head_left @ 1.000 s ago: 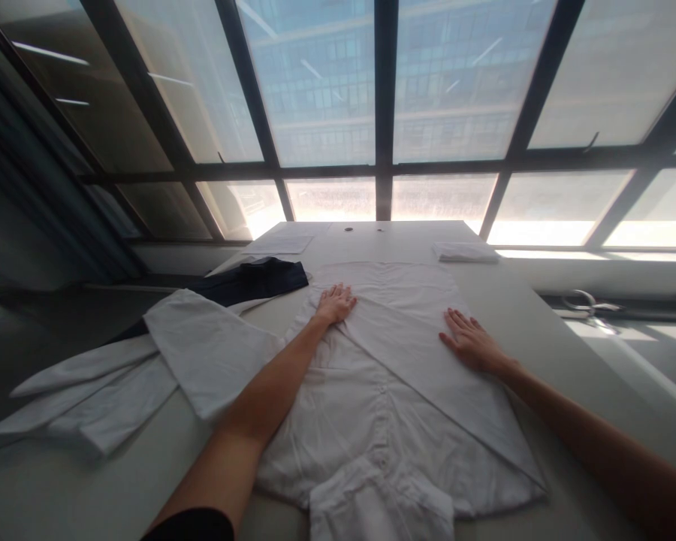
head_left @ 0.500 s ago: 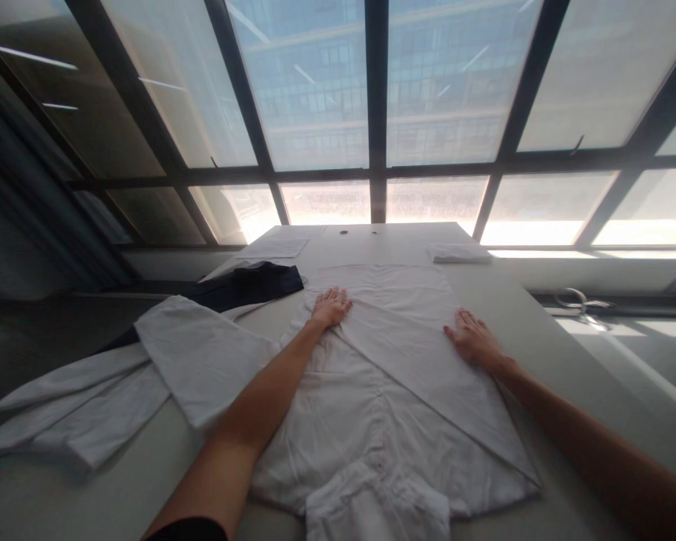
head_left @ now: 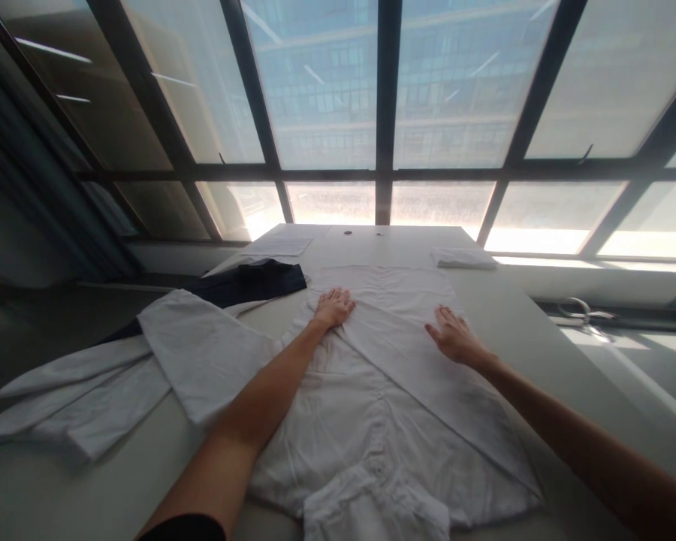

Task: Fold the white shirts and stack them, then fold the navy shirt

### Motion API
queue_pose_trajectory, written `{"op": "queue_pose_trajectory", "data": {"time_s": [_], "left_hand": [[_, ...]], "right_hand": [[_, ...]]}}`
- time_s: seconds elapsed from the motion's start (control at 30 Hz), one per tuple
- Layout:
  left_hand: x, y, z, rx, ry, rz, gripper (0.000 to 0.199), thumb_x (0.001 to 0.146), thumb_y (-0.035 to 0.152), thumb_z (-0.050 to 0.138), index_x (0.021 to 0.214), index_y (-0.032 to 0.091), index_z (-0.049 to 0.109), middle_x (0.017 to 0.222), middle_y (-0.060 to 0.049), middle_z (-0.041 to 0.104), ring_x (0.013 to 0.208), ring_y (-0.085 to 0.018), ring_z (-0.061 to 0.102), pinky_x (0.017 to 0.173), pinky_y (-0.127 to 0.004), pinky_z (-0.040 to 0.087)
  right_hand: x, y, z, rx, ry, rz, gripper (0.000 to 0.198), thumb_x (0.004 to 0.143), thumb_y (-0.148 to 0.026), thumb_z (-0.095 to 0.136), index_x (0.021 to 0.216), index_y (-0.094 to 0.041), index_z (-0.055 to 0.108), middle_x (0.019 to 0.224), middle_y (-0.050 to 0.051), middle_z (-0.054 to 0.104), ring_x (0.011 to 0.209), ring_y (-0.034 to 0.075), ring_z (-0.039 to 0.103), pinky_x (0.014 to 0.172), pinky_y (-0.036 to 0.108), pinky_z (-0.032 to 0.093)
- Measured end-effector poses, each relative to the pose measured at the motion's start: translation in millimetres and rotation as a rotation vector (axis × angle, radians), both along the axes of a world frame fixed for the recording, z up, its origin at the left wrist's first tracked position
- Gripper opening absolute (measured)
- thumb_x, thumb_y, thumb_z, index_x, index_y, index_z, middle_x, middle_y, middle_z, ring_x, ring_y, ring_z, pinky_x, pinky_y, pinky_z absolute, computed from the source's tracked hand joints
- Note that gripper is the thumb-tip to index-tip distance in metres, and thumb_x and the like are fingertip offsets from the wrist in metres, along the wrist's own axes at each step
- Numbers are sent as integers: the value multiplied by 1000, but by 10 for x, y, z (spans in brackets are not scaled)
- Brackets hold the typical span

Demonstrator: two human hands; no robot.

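Observation:
A white button-front shirt [head_left: 372, 406] lies spread on the table, its collar toward me and one sleeve folded slantwise across the body on the right. The other sleeve stretches out to the left. My left hand [head_left: 335, 306] rests flat on the upper left part of the shirt, at the end of the folded sleeve, fingers extended. Over the right side of the shirt is my right hand [head_left: 456, 336], palm down with fingers stretched and nothing in them. Whether its palm touches the cloth, I cannot tell.
A dark garment [head_left: 253, 282] lies left of the shirt, beside more white cloth [head_left: 107, 391]. Folded white cloth [head_left: 465, 258] and a flat white sheet [head_left: 279, 246] are on the far part of the white table [head_left: 507, 300]. Windows stand behind.
My right hand has moved left, from the shirt's right edge inward over the cloth. My left hand stays at the same spot on the shirt. The view has shifted slightly.

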State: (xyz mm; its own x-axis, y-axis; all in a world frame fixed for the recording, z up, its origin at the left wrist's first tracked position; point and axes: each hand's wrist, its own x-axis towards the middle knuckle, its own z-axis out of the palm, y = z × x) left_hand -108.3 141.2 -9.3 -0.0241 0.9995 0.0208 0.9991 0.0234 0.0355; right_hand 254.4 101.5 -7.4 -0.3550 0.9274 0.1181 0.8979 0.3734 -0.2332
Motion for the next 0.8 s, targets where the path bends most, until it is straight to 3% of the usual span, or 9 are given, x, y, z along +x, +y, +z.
{"op": "queue_pose_trajectory", "data": {"time_s": [0.23,0.33,0.47,0.67,0.8], "left_hand": [[-21,-29,-5,51,-8,-4,56,106,42,19,156,22,35,164,-9,28,151,-26,24,122,-48,19],[-34,-30,-21,66,-11,-18,55,106,39,19,155,21,37,163,-9,30,151,-27,25,121,-49,20],[-37,-16,-38,79,-12,-30,54,106,38,23,155,20,38,163,-10,31,150,-30,26,120,-51,21],[-37,2,-44,76,-19,-22,53,107,40,25,155,23,38,163,-8,30,150,-30,26,120,-52,22],[-31,1,-42,75,-26,-25,54,107,41,24,155,22,37,163,-8,30,150,-30,26,120,-53,21]], "right_hand": [[-1257,-118,62,12,25,529,72,102,-59,22,159,-14,26,166,14,17,154,26,9,123,51,11],[-1433,23,22,1,4,560,75,103,-59,18,159,-10,23,166,14,16,154,25,9,123,50,10],[-1227,438,-15,-34,-32,389,77,103,-58,15,159,-6,22,165,17,18,154,26,12,122,49,12],[-521,1156,-90,-72,-121,155,70,103,-54,14,160,-15,24,167,11,16,154,24,12,122,49,13],[-99,1484,-140,-73,-126,16,65,104,-49,19,159,-14,25,167,12,17,153,25,14,122,50,13]]}}
